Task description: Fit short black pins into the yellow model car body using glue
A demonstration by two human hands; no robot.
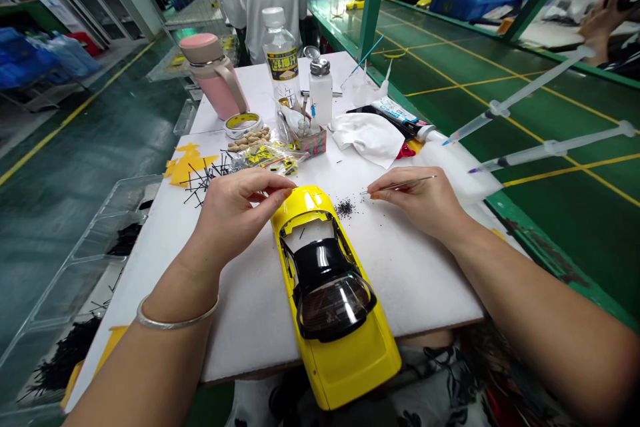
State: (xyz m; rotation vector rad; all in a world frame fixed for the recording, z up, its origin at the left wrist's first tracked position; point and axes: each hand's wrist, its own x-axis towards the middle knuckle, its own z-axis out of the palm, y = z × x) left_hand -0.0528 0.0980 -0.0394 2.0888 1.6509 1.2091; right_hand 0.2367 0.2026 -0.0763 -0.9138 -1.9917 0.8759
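Note:
A yellow model car body with a black roof and rear window lies lengthwise on the white foam pad in front of me. My left hand rests at the car's far end, fingers pinched together on something too small to make out. My right hand lies on the pad to the right of the car and grips thin metal tweezers, whose tips point left toward a small heap of tiny black parts.
Behind stand a pink flask, a water bottle, a small dispenser bottle, a tape roll, a white cloth, black pins and yellow scraps. Syringes hang right above the green conveyor. A clear tray sits left. A person stands behind the table.

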